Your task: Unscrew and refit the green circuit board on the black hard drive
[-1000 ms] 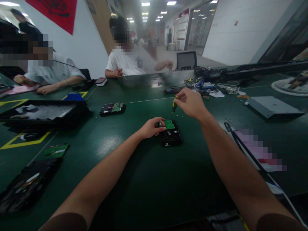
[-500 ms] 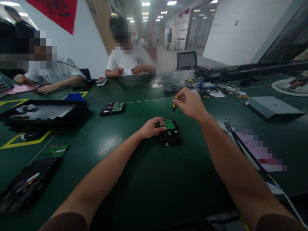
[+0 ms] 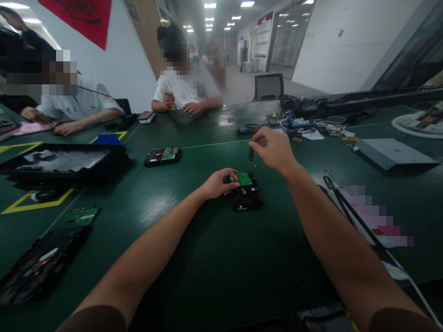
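A black hard drive (image 3: 247,195) with a green circuit board (image 3: 243,178) on top lies on the dark green table (image 3: 207,258) in front of me. My left hand (image 3: 217,183) grips the drive's left edge, fingers curled on the board. My right hand (image 3: 273,147) is closed round the handle of a small screwdriver (image 3: 250,154), held upright with its tip pointing down at the board's far side.
A second hard drive (image 3: 162,156) lies further left. A black tray (image 3: 58,161), a loose green board (image 3: 82,215) and a dark drive (image 3: 38,265) sit on the left. Cables and tools (image 3: 297,123), a grey box (image 3: 394,154) and papers (image 3: 370,214) are right. Two people sit across the table.
My right hand has turned slightly on the screwdriver, hiding its yellow top. The person opposite has drawn both hands together in front of them. My left hand has stayed put.
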The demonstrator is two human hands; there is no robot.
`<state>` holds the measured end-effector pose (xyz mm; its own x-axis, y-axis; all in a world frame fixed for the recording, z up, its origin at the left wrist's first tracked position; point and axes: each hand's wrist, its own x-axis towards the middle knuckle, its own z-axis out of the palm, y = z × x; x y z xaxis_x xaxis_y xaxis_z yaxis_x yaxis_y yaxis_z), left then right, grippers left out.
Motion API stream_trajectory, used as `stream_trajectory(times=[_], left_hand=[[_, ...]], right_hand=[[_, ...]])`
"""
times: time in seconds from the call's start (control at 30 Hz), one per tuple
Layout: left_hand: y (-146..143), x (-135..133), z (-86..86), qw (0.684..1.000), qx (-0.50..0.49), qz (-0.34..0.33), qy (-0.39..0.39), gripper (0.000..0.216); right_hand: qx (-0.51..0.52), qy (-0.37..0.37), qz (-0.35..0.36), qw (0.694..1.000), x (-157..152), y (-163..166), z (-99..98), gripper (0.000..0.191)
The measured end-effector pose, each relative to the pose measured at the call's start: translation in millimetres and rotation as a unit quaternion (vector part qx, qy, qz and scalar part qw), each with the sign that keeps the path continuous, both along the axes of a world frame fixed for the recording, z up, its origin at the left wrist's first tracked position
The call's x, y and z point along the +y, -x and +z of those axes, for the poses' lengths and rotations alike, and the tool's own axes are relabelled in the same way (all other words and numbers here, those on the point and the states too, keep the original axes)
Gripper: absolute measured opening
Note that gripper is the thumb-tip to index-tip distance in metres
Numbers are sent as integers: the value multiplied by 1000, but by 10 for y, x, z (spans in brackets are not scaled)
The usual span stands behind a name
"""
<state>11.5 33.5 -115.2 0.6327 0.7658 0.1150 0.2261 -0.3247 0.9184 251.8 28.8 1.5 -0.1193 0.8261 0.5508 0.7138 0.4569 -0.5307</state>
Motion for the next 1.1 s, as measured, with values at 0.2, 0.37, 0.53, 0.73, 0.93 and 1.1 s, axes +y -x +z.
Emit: stream_trajectory(times=[0.2,0.37,0.53,0.73,0.93,1.1], left_hand=[[4,9,-10,1000,-2,-2,-1,28],[3,19,-31,1000,-3,0,-5,29],[2,21,-35,1000,-7,0,0,29],[2,22,-25,1000,-6,0,3,30],[1,15,-23,1000,-7,-2,4,28],[2,28,-42,1000,-5,-2,7,29]], right_hand=[[-22,0,17,1000,12,-13,-6,11],[-16,3,-22,1000,16,-9,-19,17],[-37,-14,11,999,17,-1,-22,9],[-20,-25,-19,999,11,-1,-23,10],[-22,-24,0,999,22,0,-21,10],[-34,-22,0,999,13,-4,-20,10]])
